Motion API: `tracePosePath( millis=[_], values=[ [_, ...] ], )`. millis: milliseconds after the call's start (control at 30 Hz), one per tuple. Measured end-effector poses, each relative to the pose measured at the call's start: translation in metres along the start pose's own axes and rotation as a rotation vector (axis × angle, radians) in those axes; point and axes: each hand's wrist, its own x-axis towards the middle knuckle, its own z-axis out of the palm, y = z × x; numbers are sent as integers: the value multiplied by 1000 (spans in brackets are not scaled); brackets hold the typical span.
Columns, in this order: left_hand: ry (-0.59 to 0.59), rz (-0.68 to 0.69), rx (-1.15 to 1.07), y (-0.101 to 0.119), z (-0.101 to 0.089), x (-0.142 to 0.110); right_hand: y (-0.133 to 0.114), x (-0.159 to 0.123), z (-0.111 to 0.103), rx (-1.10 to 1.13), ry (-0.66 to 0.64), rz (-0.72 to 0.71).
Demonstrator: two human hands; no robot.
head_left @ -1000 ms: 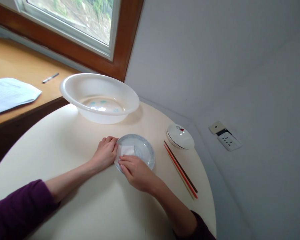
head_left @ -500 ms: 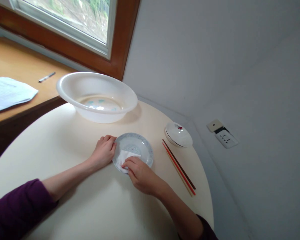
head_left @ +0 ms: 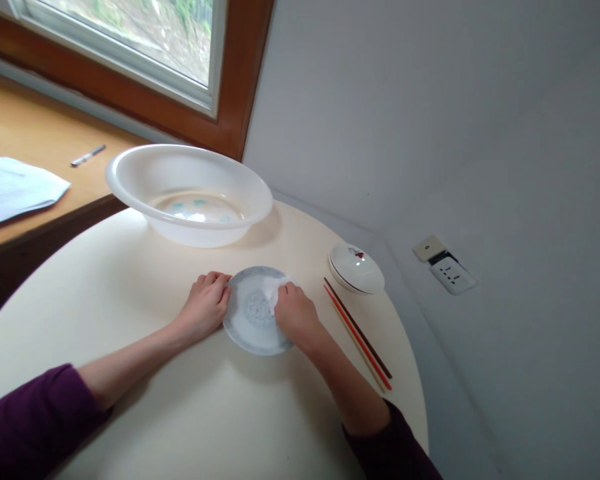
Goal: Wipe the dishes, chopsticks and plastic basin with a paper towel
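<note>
On the round table (head_left: 180,387), the plastic basin (head_left: 190,230) holds only its blue-patterned bottom in view. Nearer, the patterned plate (head_left: 253,337) carries a white tissue (head_left: 273,291), pinched in the right hand's (head_left: 296,313) curled fingers; the left hand's (head_left: 207,303) bent fingers grip its left rim. White bowls (head_left: 357,269) sit nested near chopsticks (head_left: 357,333).

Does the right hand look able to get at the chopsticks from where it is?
Probably yes: the chopsticks lie just right of the right hand, with only bare table between. It would likely have to let go of the tissue first.
</note>
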Motion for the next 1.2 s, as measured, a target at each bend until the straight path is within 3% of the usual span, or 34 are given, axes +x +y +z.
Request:
tracePosePath(
  millis=[133,267,467,600,833,1033,1200],
  values=[
    [11,11,-19,1,0,-1,-1,-23,-13,-15,-145,15],
    [25,4,-31,2,0,-3,-10,-39,-20,122,-230,-207],
    [31,16,-57,-1,1,-2,-26,-37,-20,469,-186,-477],
    [41,27,-82,-2,2,-2,-29,-27,-11,497,-81,-603],
    [29,52,-41,-2,1,-2,-24,-9,5,322,78,-521],
    [10,43,-11,-2,2,0,1,6,9,197,96,-366],
    [9,37,6,-1,1,0,21,-4,9,75,109,-271]
  ],
)
